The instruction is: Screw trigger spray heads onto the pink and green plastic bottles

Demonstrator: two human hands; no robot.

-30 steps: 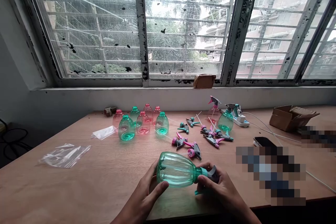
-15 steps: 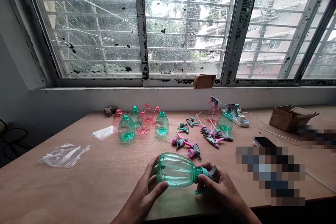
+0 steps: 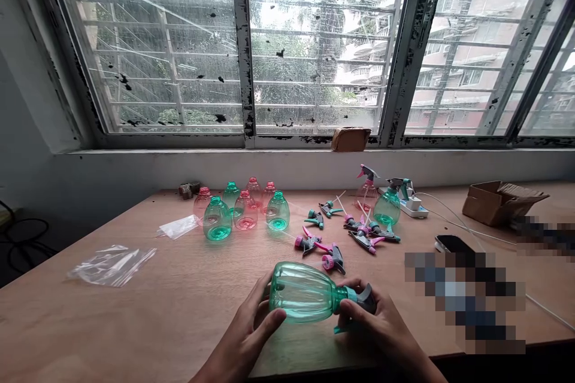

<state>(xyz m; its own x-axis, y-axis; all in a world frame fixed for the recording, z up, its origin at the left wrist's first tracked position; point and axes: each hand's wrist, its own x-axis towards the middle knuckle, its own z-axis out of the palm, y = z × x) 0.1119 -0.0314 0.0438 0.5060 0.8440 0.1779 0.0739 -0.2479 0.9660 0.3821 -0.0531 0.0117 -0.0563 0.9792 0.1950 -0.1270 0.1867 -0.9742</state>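
Observation:
A clear green spray bottle (image 3: pixel 305 292) lies sideways in the air above the table's front part, its base to the left. My left hand (image 3: pixel 254 323) is wrapped round the base end, thumb in front. At the neck, my right hand (image 3: pixel 372 314) grips the grey and teal spray head (image 3: pixel 366 298); its trigger pokes out below the fingers. The head sits against the bottle's neck; how tightly it is screwed on I cannot tell. Just beyond the bottle lie loose pink and grey spray heads (image 3: pixel 333 260), and further back several green and pink headless bottles (image 3: pixel 218 221) stand upright.
A pink spray bottle (image 3: pixel 367 194) and a green one (image 3: pixel 387 206) with heads stand at the back right, by a white power strip (image 3: pixel 414 209). An open cardboard box (image 3: pixel 498 203) and a phone (image 3: pixel 453 245) lie right. Plastic bags (image 3: pixel 112 264) lie left.
Both hands keep the same hold on the green spray bottle. The view has shifted very slightly; nothing else has visibly moved.

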